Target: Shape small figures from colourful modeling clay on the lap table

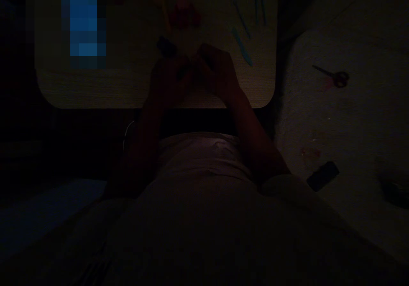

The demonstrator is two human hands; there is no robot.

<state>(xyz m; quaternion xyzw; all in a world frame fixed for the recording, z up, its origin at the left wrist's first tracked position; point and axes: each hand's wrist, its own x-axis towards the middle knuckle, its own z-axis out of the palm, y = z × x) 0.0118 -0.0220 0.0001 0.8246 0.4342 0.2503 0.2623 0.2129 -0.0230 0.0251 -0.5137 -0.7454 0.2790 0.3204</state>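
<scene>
The scene is very dark. My left hand (pixel 168 79) and my right hand (pixel 217 71) meet over the near edge of a small wooden table (pixel 96 86), fingers curled and touching each other. They seem pinched on something small between them, too dark to name. A small dark object (pixel 166 47) lies on the table just beyond my left hand. Red pieces (pixel 184 13) sit further back.
Several thin blue sticks (pixel 243 43) lie at the table's right side. A blurred blue rectangle (pixel 83 24) is at the left. Scissors (pixel 334 76) and a dark flat object (pixel 322 176) rest on the pale surface to the right.
</scene>
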